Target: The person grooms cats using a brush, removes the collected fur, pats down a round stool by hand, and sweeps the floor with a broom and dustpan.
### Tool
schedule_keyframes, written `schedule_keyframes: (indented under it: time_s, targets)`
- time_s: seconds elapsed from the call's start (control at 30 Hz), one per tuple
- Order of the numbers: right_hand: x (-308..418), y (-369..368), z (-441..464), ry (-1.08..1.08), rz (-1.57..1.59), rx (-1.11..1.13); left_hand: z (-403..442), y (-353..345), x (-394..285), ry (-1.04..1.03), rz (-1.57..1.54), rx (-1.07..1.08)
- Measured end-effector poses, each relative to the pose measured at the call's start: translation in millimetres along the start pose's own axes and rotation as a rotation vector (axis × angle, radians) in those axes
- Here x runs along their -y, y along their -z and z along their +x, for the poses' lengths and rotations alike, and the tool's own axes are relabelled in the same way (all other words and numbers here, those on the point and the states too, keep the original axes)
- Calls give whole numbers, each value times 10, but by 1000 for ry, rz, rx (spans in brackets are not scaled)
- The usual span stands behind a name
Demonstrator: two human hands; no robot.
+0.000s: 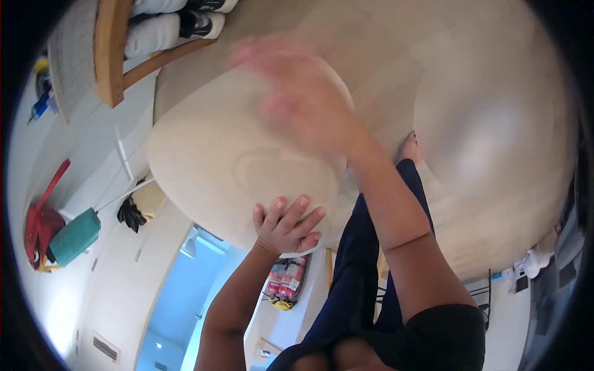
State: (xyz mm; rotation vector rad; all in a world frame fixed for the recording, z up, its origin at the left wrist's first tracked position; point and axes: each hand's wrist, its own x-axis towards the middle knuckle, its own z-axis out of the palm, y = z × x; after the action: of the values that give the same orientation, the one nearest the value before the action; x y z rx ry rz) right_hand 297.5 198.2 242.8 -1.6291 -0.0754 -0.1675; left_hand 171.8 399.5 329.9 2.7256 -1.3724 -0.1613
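A large, smooth, cream-coloured rounded thing [210, 136] fills the middle of the head view. A faint raised or pressed shape marks its surface, but its exact kind is unclear. My left hand [288, 226] lies on its near edge with the fingers spread, the palm touching the surface. Across its far right part passes my right hand [303, 105], badly smeared by motion. I cannot tell whether those fingers touch the surface or hold anything.
A pale rounded thing [495, 136] with a bright sheen stands on the right. Shoes [201, 25] sit on a wooden rack [111, 55] at upper left. A green container [75, 235] and a red bag-like item [43, 229] are at far left. My bare foot [410, 147] rests on the tan floor.
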Motion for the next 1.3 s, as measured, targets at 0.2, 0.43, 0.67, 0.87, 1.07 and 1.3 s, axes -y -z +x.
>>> schedule_keyframes:
  time_s: [0.2,0.43,0.67,0.87,1.07,1.3]
  targets:
    - [-752,-535,95,-502,447,496,16,16,-13,27,6,17]
    - [-1063,190,-388,-474,-802,166,31,15,-20,45,30,15]
    - [449,-505,322,-247,-184,140,56,79,-19,79,27,50]
    - [-568,399,-818,-898,-764,289,107,130,-7,101,30,11]
    - [-24,200,-502,-391,-360,169,153,279,-204,203,-187,35]
    - [1422,-478,-241,392,-747,556,93,408,-1115,176,-660,-22]
